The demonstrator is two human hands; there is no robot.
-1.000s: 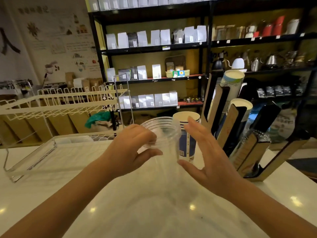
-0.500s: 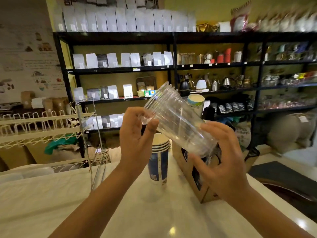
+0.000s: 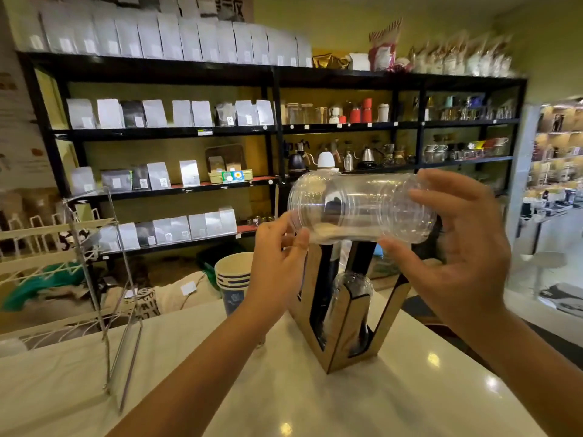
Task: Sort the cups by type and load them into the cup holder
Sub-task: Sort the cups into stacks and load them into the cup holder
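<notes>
**Clear plastic cups held sideways above the holder**

Clear plastic cups (image 3: 362, 206), nested into one stack, lie nearly level in the air, open rim toward the left, directly over the wooden cup holder (image 3: 340, 313). The left hand (image 3: 277, 266) pinches the rim end between thumb and fingers; its grip is pressed onto the lower edge of the stack. The right hand (image 3: 454, 247) cradles the closed end, thumb beneath and fingers curled over the top, so both hands carry the stack between them.

Below, the cup holder stands on the pale marble counter (image 3: 284, 389), its slanted wooden slats forming dark channels. Another clear cup (image 3: 353, 285) sits in one channel, its domed end showing between the slats. Just left of the holder, partly behind the left wrist, a stack of paper cups (image 3: 233, 279) with blue bands stands upright on the counter. Farther left is a white wire rack (image 3: 63, 247). Behind everything, black shelves (image 3: 274, 127) carry white pouches, kettles and jars.
</notes>
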